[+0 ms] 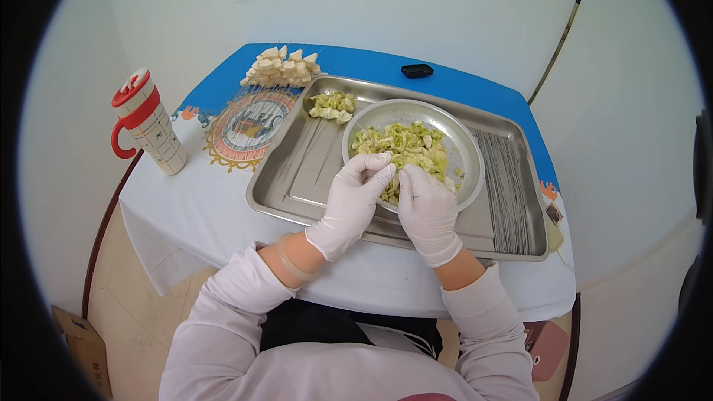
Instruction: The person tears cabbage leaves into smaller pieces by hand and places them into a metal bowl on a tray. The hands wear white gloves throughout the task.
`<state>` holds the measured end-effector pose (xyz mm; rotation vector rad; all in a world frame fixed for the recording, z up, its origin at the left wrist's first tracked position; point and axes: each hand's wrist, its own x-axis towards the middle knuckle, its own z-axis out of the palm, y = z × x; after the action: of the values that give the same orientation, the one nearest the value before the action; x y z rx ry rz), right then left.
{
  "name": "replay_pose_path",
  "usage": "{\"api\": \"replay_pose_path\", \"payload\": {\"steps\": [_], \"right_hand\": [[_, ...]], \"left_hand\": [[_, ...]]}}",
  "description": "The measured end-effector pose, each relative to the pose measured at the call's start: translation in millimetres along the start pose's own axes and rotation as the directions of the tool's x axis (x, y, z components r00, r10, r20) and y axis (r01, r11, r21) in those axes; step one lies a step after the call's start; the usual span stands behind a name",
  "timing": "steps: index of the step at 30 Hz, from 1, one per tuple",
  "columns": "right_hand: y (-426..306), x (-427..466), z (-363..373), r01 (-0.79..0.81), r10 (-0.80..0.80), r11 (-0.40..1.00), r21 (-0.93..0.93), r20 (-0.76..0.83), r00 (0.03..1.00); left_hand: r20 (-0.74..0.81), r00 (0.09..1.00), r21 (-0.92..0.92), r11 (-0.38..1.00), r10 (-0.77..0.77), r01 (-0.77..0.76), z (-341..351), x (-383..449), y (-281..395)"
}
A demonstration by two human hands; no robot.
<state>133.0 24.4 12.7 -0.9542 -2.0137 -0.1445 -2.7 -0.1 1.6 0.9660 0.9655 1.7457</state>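
Both my hands wear white gloves and meet over a round metal bowl (470, 189) of torn, pale green leaf pieces (415, 142), which look like cabbage or lettuce. My left hand (353, 195) pinches thumb to forefinger at the bowl's near side. Close beside it, the fingertips of my right hand (428, 206) are drawn together. A small leaf piece (397, 169) shows between the fingertips of both hands, mostly covered by them. Leaf bunches on thin skewers (333, 107) lie in the tray's far left corner. A bundle of thin metal skewers (503, 195) lies along its right side.
The bowl stands in a large steel tray (295, 213) on a cloth-covered table (206, 217). Skewered white wedges (281, 68) are piled behind it to the left. A red-lidded tumbler (150, 125) stands far left. A small black object (416, 71) lies at the back.
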Motion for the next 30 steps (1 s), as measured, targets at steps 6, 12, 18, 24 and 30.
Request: {"api": "replay_pose_path", "payload": {"steps": [6,12,18,24,30], "right_hand": [[0.7,2.6,2.5,0.03,-0.027,0.998,0.058,-0.058,0.998],[2.9,2.3,0.1,0.015,-0.013,0.997,0.072,-0.025,1.0],[2.1,1.3,0.6,0.007,-0.006,0.999,0.041,-0.023,1.0],[2.5,1.6,0.0,0.003,-0.003,1.0,0.014,-0.024,1.0],[4.3,4.7,-0.3,-0.03,0.03,1.0,0.0,-0.089,0.996]], "left_hand": [[-0.051,0.997,-0.042,0.997,0.065,-0.067,-1.4,3.0,3.2],[-0.068,0.996,-0.018,0.998,0.06,-0.062,-5.8,6.9,0.9],[-0.015,1.0,0.006,1.0,-0.026,0.026,-4.3,6.0,3.7],[0.031,0.999,0.018,0.999,-0.034,0.034,-5.0,5.8,3.6],[0.022,0.999,0.019,0.999,0.025,-0.025,-8.4,11.0,10.2]]}}
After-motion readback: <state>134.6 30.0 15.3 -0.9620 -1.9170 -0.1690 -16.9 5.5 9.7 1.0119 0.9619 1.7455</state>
